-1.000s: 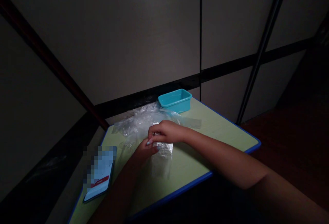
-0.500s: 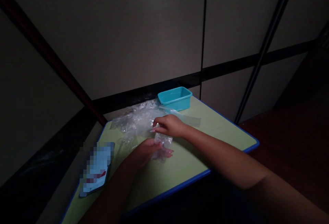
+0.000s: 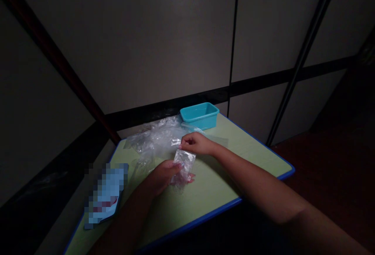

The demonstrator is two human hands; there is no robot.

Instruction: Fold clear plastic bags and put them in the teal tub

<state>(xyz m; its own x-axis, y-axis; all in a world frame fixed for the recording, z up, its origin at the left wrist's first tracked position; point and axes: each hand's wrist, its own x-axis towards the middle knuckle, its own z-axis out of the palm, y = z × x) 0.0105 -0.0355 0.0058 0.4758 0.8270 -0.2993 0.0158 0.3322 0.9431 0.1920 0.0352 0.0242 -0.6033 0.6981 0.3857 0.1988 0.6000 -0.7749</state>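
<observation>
A clear plastic bag (image 3: 185,161), folded into a small flat bundle, lies across my left hand (image 3: 167,173). The thumb presses on top of it and the fingertips show beyond its right side. At the bundle's upper edge my right hand (image 3: 195,143) is closed in a pinch, with the fingertips on the plastic near its top left corner. The bag's lower end hangs loose and crumpled below my left hand. Just beyond both hands spreads a heap of crumpled clear plastic bags (image 3: 158,136) on the table.
A turquoise plastic bin (image 3: 206,123) stands at the table's back corner, touching the heap. A blue item, partly blurred out (image 3: 109,192), lies at the left edge. The light green table (image 3: 216,184) has a blue rim. Pale cabinet panels (image 3: 164,52) rise behind it.
My right fingers have closed into a tighter pinch at the bundle's top. The bundle now looks flatter and more squared. My left hand still holds it in nearly the same place.
</observation>
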